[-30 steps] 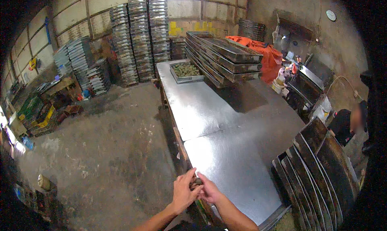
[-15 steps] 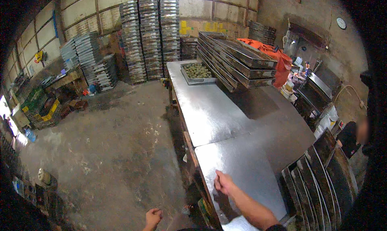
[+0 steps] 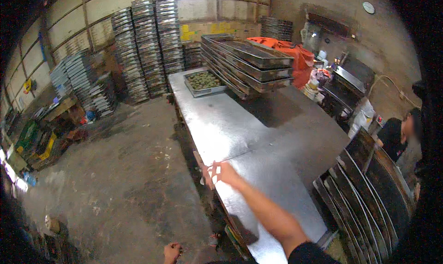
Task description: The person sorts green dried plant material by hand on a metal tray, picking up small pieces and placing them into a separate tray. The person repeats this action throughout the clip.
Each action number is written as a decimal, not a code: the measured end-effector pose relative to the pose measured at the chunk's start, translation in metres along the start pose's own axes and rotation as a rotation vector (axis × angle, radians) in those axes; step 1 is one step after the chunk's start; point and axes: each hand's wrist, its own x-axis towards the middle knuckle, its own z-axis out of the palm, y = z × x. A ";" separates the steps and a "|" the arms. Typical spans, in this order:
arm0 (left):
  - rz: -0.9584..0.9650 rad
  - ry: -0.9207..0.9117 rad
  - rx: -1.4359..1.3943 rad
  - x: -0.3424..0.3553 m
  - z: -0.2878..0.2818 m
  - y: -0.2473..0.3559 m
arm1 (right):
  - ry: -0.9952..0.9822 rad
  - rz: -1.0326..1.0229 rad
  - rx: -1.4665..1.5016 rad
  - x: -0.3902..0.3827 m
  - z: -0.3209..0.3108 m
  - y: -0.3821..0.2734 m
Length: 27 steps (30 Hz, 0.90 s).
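Observation:
My right hand (image 3: 218, 172) reaches out over the left edge of the metal-topped table (image 3: 258, 172). Its fingers are spread, with bright gaps between them, and nothing shows in the grasp. Whether it touches the tabletop I cannot tell. My left hand (image 3: 173, 253) hangs low at the bottom of the view, to the left of the table, above the floor. Those fingers are loosely bent, and no object is visible in them. At the far end of the table sits a metal tray (image 3: 210, 92) filled with several small round greenish pieces.
Stacked dark trays (image 3: 267, 74) lie on the table's far part. More trays (image 3: 357, 199) lean upright at the near right, close to another person (image 3: 392, 137). Tall tray stacks (image 3: 147, 52) stand by the back wall. A concrete floor (image 3: 120, 181) stretches along the left.
My right hand has moved forward and left to the table edge, and its fingers have spread from a loose curl. My left hand has dropped slightly. The view has shifted right.

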 end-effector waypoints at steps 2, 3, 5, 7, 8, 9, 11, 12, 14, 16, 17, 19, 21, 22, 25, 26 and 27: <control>0.135 -0.042 0.063 -0.004 0.019 0.019 | -0.036 0.162 0.301 -0.089 0.028 0.045; 0.177 -0.078 0.123 -0.004 0.029 0.029 | 0.009 0.205 0.211 -0.132 0.034 0.064; 0.338 -0.150 0.190 -0.005 0.050 0.048 | 0.186 0.234 0.051 -0.211 0.025 0.097; 0.391 -0.272 0.164 -0.014 0.070 0.059 | 0.378 0.293 -0.133 -0.297 0.002 0.123; 0.351 -0.318 0.075 -0.023 0.086 0.064 | 0.631 0.279 -0.112 -0.342 -0.014 0.131; 0.363 -0.359 0.095 -0.033 0.101 0.068 | 0.871 0.261 -0.114 -0.380 -0.038 0.140; 0.387 -0.395 0.090 -0.063 0.123 0.082 | 1.233 0.284 -0.281 -0.468 -0.076 0.147; 0.389 -0.417 0.128 -0.082 0.136 0.090 | 1.370 0.227 -0.488 -0.517 -0.088 0.146; 0.440 -0.506 0.145 -0.119 0.178 0.117 | 1.410 0.640 -0.743 -0.596 -0.116 0.144; 0.570 -0.658 0.243 -0.159 0.217 0.135 | 1.084 1.232 -0.807 -0.659 -0.117 0.149; 0.622 -0.783 0.253 -0.181 0.241 0.149 | 1.075 1.267 -0.814 -0.679 -0.110 0.152; 0.700 -0.908 0.388 -0.231 0.285 0.164 | 1.019 1.326 -0.773 -0.702 -0.096 0.162; 0.760 -1.079 0.478 -0.283 0.330 0.166 | 0.875 1.422 -0.625 -0.704 -0.078 0.175; 0.757 -1.210 0.452 -0.308 0.352 0.162 | 0.849 1.380 -0.547 -0.701 -0.070 0.181; 1.106 -1.437 0.738 -0.368 0.399 0.140 | 0.870 1.310 -0.497 -0.683 -0.051 0.192; 1.237 -1.528 0.743 -0.381 0.414 0.131 | 0.963 1.267 -0.558 -0.677 -0.046 0.192; 1.324 -1.485 0.950 -0.389 0.429 0.124 | 1.007 1.252 -0.574 -0.674 -0.043 0.191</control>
